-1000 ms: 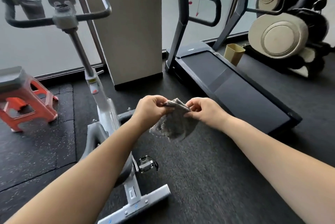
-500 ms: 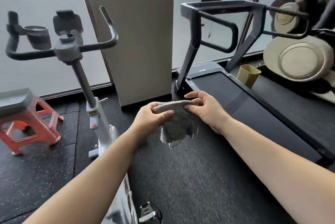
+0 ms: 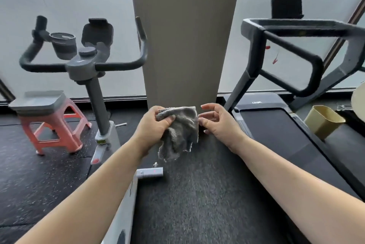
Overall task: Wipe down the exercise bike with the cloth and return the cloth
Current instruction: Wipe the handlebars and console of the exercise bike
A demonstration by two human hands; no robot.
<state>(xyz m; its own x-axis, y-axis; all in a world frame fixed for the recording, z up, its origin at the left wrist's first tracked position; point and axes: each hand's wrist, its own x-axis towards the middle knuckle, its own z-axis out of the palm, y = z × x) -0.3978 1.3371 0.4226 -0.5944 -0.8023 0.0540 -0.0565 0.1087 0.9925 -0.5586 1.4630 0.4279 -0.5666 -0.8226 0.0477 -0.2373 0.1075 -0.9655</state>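
A grey cloth (image 3: 181, 131) hangs crumpled from my left hand (image 3: 156, 125), which grips its upper left corner at chest height. My right hand (image 3: 217, 121) is just to the right of the cloth, fingers spread, not holding it. The exercise bike (image 3: 92, 89) stands to the left: dark handlebars, a grey hub, a grey post going down into a white frame. Its lower frame runs under my left forearm and is mostly hidden. A white foot bar (image 3: 150, 172) of the bike shows on the floor below the cloth.
A pink stool (image 3: 49, 125) with a grey top stands at far left. A beige pillar (image 3: 183, 46) is straight ahead. A treadmill (image 3: 286, 125) fills the right side, with a yellow bin (image 3: 324, 121) beside it. The floor is dark rubber matting.
The view has tilted up and the hands rose with the cloth. My right hand has let go of the cloth and opened; my left hand still holds it.
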